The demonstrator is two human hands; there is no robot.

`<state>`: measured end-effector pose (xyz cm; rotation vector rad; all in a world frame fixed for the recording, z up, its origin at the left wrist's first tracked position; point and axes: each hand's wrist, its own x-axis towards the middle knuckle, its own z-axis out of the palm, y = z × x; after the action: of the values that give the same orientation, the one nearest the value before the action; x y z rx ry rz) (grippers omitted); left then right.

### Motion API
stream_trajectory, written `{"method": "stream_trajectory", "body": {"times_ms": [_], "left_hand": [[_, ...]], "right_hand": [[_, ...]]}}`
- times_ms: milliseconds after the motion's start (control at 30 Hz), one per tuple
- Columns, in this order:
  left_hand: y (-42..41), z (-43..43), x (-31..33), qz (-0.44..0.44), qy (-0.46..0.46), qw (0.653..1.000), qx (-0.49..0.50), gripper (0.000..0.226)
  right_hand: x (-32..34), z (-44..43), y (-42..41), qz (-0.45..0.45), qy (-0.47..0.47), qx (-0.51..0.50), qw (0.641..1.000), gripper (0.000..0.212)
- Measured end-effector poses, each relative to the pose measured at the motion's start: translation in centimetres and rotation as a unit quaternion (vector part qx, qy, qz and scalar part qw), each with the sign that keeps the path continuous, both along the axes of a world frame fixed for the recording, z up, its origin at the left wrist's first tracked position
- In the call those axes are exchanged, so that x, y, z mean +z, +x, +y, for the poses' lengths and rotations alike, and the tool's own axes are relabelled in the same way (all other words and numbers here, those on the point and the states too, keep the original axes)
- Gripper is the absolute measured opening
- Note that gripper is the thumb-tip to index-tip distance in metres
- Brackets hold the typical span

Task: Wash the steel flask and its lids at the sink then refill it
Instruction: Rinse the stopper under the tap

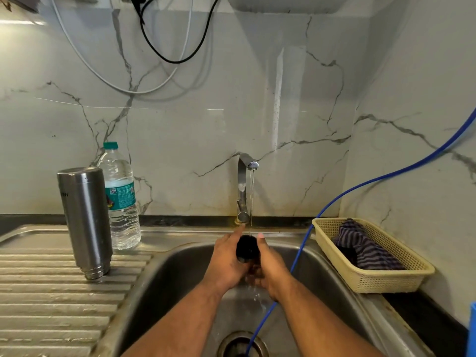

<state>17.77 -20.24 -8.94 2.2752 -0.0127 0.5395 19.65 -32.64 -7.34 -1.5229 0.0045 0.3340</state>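
Black and small, the lid (247, 247) sits under the thin stream from the tap (243, 186), over the back of the sink (180, 279). The left hand (226, 264) curls round its left side and the right hand (270, 269) grips it from the right, thumb up along its edge; the fingers underneath are hidden. The flask (85, 217) stands mouth-down on the drainboard (51, 292), towards its back right corner and near the sink's left edge, with a bottle (121, 197) of water just behind it. I can see no second lid.

This looks like the lid-rinsing step, with the flask draining and the refill yet to come.

The main risk is grip: the lid is wet and smooth, and a slip would drop it into the sink, where it could roll to the drain (231, 343). A blue hose (360, 186) runs down past the right forearm into that drain, so a wide sweep of that arm could catch it and jolt the hold. The flask balances on its narrow neck across ridges; a knock from the left elbow could tip it over. At the sink's right edge a basket (386, 282) holding a striped cloth (365, 248) may catch splashes.
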Motion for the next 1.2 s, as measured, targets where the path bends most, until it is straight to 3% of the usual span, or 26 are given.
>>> {"method": "stream_trajectory", "body": {"times_ms": [100,267,400,500,600,733,867,1033,1100,1200], "left_hand": [[0.5,0.0,-0.2,0.0,-0.028,1.0,-0.01,0.101],[-0.1,-0.5,0.5,0.0,-0.116,0.992,-0.04,0.06],[-0.3,-0.4,0.8,0.053,-0.205,0.974,-0.081,0.068],[-0.6,-0.4,1.1,0.075,-0.266,0.957,-0.088,0.061],[-0.8,-0.6,1.3,0.094,-0.354,0.925,-0.102,0.047],[-0.7,-0.7,1.4,0.091,-0.389,0.912,-0.092,0.03],[-0.7,-0.4,1.4,0.111,-0.435,0.89,-0.075,0.046],[-1.0,0.1,1.7,0.142,-0.491,0.859,-0.025,0.066],[-1.1,0.0,1.8,0.158,-0.497,0.851,-0.059,0.064],[-1.2,-0.5,2.5,0.133,-0.535,0.827,-0.108,0.03]], "right_hand": [[-0.2,-0.2,0.5,-0.033,0.016,-0.012,0.999,0.03],[0.5,-0.5,0.2,0.004,0.019,-0.027,0.999,0.039],[0.7,-0.6,0.2,0.007,0.017,-0.014,1.0,0.04],[0.9,-0.2,0.0,-0.016,0.005,-0.006,1.0,0.037],[0.6,0.1,0.6,-0.099,-0.021,-0.034,0.994,0.025],[0.3,-0.3,0.9,-0.237,-0.12,-0.026,0.964,0.032],[0.1,0.1,0.7,-0.285,-0.178,0.042,0.941,0.02],[-0.7,0.4,1.2,-0.359,-0.297,0.056,0.883,0.021],[-0.7,0.6,1.3,-0.345,-0.269,0.021,0.899,0.014],[0.1,0.4,0.9,-0.313,-0.217,-0.008,0.925,0.015]]}}
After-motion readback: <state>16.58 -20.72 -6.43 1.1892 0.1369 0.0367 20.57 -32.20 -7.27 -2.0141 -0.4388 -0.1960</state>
